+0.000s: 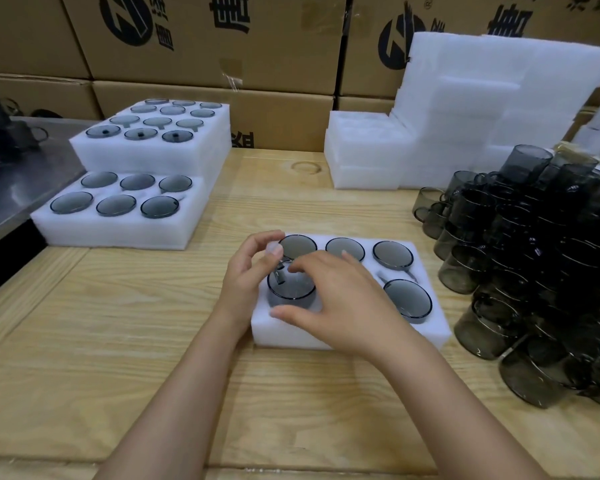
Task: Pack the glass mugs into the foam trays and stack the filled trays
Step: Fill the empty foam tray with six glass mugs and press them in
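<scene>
**A:** Item — mug [291, 289], smoked glass. Location?

**B:** Front-left cell of the tray [347, 336] right in front of you on the desk [118, 323]. It sits upside down like the others, its base ring standing a little above the foam — by my reading, not fully seated.

**A:** Tray count?

**B:** Back row holds three, front-right holds one, this mug makes five. The front-middle cell lies under your right hand [340, 306], so I cannot tell whether it is filled.

**A:** Hands?

**B:** Your left hand [253, 268] comes in from the left, fingers [274, 251] narrowed at the mug's far edge, where a small glass part — probably the handle — shows. They seem to pinch it, though blur leaves the contact unsure. Your right hand is spread wide and flat, thumb on the foam's front lip, holding nothing I can see.

**A:** The relation that matters?

**B:** The mug lies straight below both hands, between them; its axis is vertical, so the push goes straight down. The handle points away from you, toward the back row. Your left hand is the nearer one, and I judge it should guide the handle into its slot.

**A:** Stock remaining?

**B:** Mug pile [534, 271] at your right; filled trays [132, 188] stacked far left.
</scene>
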### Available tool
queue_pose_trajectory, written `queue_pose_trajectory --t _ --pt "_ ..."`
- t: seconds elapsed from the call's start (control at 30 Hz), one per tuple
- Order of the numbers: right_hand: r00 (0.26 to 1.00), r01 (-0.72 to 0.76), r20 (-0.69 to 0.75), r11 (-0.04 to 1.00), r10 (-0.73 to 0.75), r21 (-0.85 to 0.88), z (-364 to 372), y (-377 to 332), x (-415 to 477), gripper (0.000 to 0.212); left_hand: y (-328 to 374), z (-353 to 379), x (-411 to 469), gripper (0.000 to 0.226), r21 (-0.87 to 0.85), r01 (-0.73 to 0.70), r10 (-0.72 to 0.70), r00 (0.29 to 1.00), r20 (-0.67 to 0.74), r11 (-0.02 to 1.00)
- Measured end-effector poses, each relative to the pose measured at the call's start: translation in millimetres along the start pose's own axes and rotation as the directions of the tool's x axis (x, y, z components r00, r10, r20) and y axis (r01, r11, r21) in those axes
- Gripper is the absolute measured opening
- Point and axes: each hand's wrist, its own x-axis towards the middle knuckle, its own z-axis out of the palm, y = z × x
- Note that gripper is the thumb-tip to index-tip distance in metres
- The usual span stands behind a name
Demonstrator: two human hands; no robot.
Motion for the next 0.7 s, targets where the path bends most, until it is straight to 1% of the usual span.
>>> queue_pose_trajectory --t 0.03,0.07,0.1,0.13,0.17,0.27,0.3,0.33,0.4,0.5,0.6,0.67,0.7 --pt "1.0 -0.022 -0.006 0.993 0.023 0.114 -3 -4 4 0.054 1 0 0 0.037 0.007 0.007 -0.007 1.0 -0.002 1.0" --pt "0.998 -0.032 -0.052 0.974 0.045 0.224 -4 -7 9 0.055 2 0 0 0.043 0.01 0.014 -0.013 1.0 -0.01 1.0" --pt "0.992 -0.033 -0.104 0.958 0.066 0.285 -2 -10 18 0.055 4 0 -1 0.049 0.006 0.018 -0.018 1.0 -0.011 1.0" --pt "0.988 -0.043 -0.13 0.959 0.082 0.281 1 -12 28 0.055 6 0 -1 0.054 -0.006 0.025 -0.025 1.0 -0.004 1.0" --pt "0.99 -0.062 -0.112 0.971 0.09 0.23 5 -13 39 0.055 7 0 -1 0.057 -0.027 0.034 -0.033 0.999 0.01 0.999" --pt "0.981 -0.176 0.085 0.984 0.175 0.001 20 -11 60 0.059 10 1 -3 0.056 -0.021 0.064 -0.063 0.998 0.026 0.998" --pt "0.973 -0.192 0.119 0.98 0.197 -0.052 26 -8 62 0.059 10 0 -4 0.058 -0.002 0.076 -0.076 0.997 0.029 0.997" --pt "0.97 -0.197 0.123 0.975 0.209 -0.107 30 -5 62 0.058 10 -1 -5 0.06 0.021 0.085 -0.086 0.995 0.042 0.996" --pt "0.972 -0.197 0.086 0.961 0.217 -0.192 35 -3 60 0.06 10 -2 -6 0.06 0.074 0.092 -0.098 0.991 0.088 0.993" --pt "0.972 -0.207 0.056 0.949 0.226 -0.236 39 -4 60 0.063 10 -1 -8 0.054 0.17 0.074 -0.103 0.98 0.172 0.983" --pt "0.967 -0.213 0.087 0.947 0.24 -0.24 40 -3 62 0.068 12 -1 -10 0.051 0.221 0.081 -0.125 0.973 0.193 0.972" --pt "0.965 -0.207 0.125 0.961 0.231 -0.184 38 0 63 0.075 14 0 -11 0.054 0.222 0.081 -0.119 0.979 0.163 0.972" --pt "0.964 -0.21 0.142 0.97 0.226 -0.123 36 1 63 0.076 17 2 -11 0.056 0.217 0.088 -0.12 0.983 0.14 0.972"
